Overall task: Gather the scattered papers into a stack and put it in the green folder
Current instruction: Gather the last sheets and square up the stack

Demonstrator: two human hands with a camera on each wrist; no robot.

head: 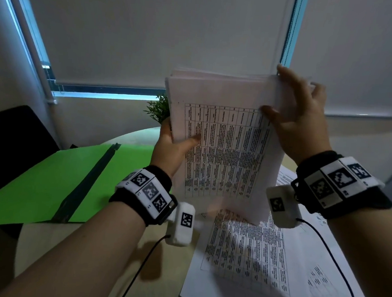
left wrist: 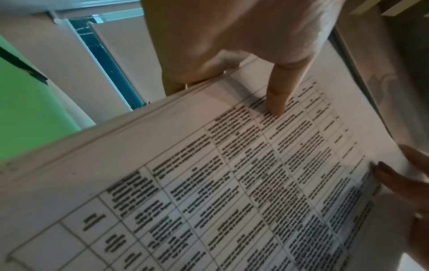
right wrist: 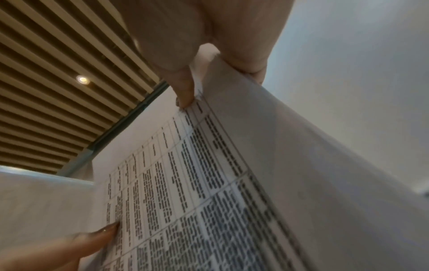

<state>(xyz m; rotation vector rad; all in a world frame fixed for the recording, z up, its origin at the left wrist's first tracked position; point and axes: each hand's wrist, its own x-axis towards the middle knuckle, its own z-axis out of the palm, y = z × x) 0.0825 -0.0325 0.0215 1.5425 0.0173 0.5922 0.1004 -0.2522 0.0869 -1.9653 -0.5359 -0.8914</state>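
Up in the air, both hands are pinching the stack of papers: left hand on one edge, right hand on the other. The stack is hiding their fingers. The green folder is lying open on the worktop; its left corner is cut off.

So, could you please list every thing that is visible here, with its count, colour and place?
paper stack: one, white with printed tables, held upright above the table
loose sheets: at least two, white, flat on the table under the stack
green folder: one, green with dark spine, lying open at left
table: one, light wood, below the hands
plant: one, green, behind the stack
roller blinds: grey, over the window
left hand: grips the stack's left edge
right hand: pinches the stack's right edge
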